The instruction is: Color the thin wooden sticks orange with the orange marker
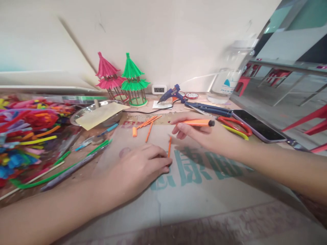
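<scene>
"Just ahead of my left fingertips, which piece do I have?"

"A thin orange stick (pixel 169 147), pointing away from us. I have the left hand (pixel 144 166) low on the printed sheet (pixel 196 204), its fingers closed on the stick's near end, though I can't make out the exact contact beneath them."

"And my right?"

"The right hand (pixel 200 134) is wrapped snugly around an uncapped orange marker (pixel 196 123), its nib beyond the stick's far end and apart from it. I'd judge the step as colouring sticks."

"So what does the next move call for?"

"I'd say a firm left pinch, then the nib lowered to the stick and drawn along it; a thin piece could roll."

"Anything in the way?"

"Nothing I see between nib and stick. Beyond the left knuckles are loose orange sticks (pixel 149 121) and the marker cap (pixel 134 132), easily brushed. Farther out from both grips rests the glue gun (pixel 176 92). By the right wrist I'd mind the red-handled scissors (pixel 246 126) and the phone (pixel 258 125); left of the left hand, pipe cleaners (pixel 28 136) heap up."
</scene>
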Available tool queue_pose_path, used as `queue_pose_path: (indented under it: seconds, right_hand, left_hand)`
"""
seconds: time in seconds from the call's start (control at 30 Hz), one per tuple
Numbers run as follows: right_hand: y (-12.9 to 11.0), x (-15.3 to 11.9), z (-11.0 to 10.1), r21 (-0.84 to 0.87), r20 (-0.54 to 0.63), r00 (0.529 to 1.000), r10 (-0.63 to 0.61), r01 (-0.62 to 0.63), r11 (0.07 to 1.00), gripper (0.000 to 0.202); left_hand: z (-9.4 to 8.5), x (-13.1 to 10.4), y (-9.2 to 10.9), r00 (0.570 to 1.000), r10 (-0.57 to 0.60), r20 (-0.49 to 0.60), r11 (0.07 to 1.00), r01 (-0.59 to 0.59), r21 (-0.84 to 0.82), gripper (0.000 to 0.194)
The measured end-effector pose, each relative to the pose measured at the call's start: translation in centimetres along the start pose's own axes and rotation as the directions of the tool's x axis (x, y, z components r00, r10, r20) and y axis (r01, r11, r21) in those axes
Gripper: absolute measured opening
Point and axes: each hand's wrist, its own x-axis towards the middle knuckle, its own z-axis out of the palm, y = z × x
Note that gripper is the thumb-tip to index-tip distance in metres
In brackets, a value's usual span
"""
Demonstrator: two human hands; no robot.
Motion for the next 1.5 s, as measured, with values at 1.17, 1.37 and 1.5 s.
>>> queue_pose_path:
  seconds: [1.17,1.37,1.5]
  right_hand:
    - [2.8,0.1,1.7,0.215,0.216,0.976,0.003,-0.051,0.975,0.027]
    - [3.0,0.2,1.6,0.235,0.289,0.953,-0.093,0.023,0.972,0.028]
    - [3.2,0.3,1.7,0.220,0.294,0.949,-0.114,0.049,0.974,0.028]
  left_hand:
    - [0.4,-0.1,-0.8,0.973,0.186,-0.140,0.983,-0.184,0.024,0.029]
    - [0.7,-0.6,-1.1,0.978,0.158,-0.137,0.987,-0.155,0.036,0.027]
    - [0.6,-0.5,-1.0,0.985,0.108,-0.133,0.992,-0.098,0.081,0.025]
